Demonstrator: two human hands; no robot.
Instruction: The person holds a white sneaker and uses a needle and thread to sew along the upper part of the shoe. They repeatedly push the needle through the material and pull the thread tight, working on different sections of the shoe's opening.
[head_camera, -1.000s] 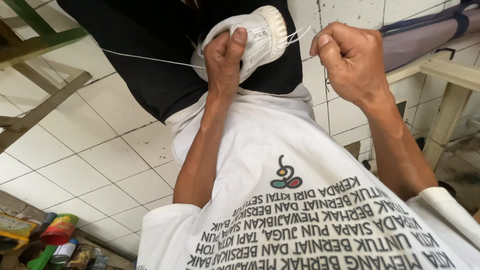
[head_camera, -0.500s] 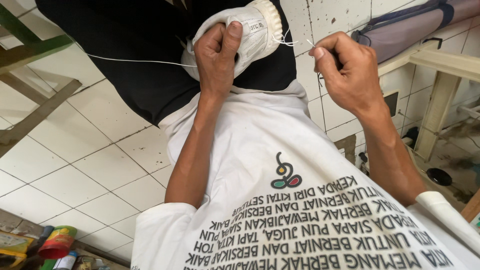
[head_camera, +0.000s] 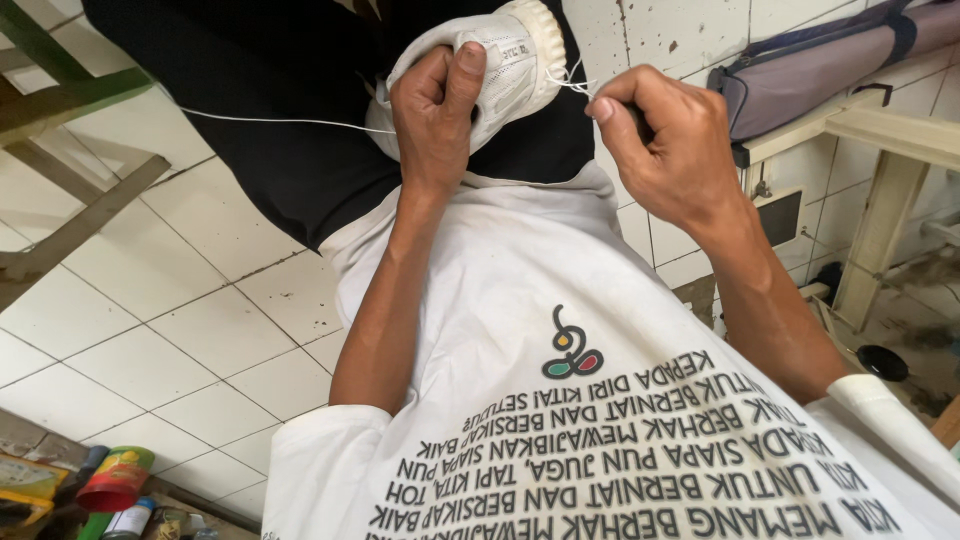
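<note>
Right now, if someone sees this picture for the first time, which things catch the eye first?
At top centre, the left hand grips a white shoe against the black lap. Just right of it, the right hand pinches a thin white thread that leaves the shoe and also stretches left over the tiled floor. Below, a white shirt with dark lettering fills the frame.

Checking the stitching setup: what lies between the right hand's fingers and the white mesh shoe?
In the head view, a short stretch of white thread spans from the white mesh shoe to the right hand; nothing else.
</note>
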